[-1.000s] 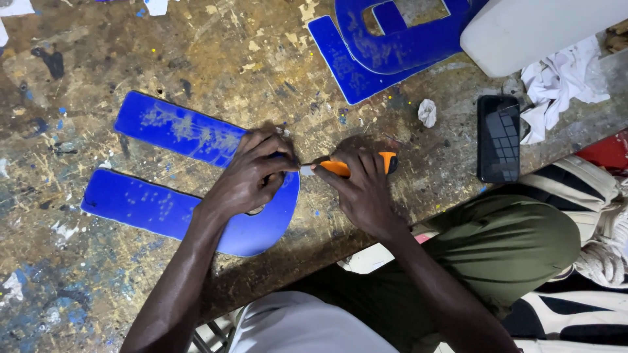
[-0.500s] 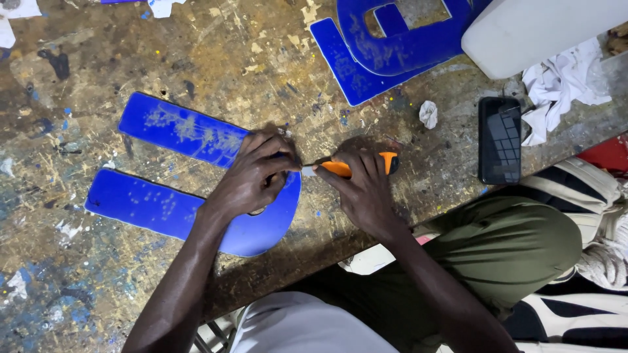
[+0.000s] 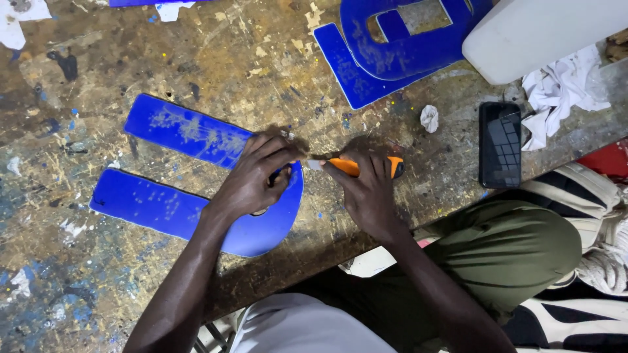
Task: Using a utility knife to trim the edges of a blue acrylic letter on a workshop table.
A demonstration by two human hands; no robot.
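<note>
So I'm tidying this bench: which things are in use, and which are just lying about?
In use:
left hand
blue U-shaped piece
right hand
orange knife

Lying about:
phone
crumpled paper
white rag
other blue cutouts
white container
</note>
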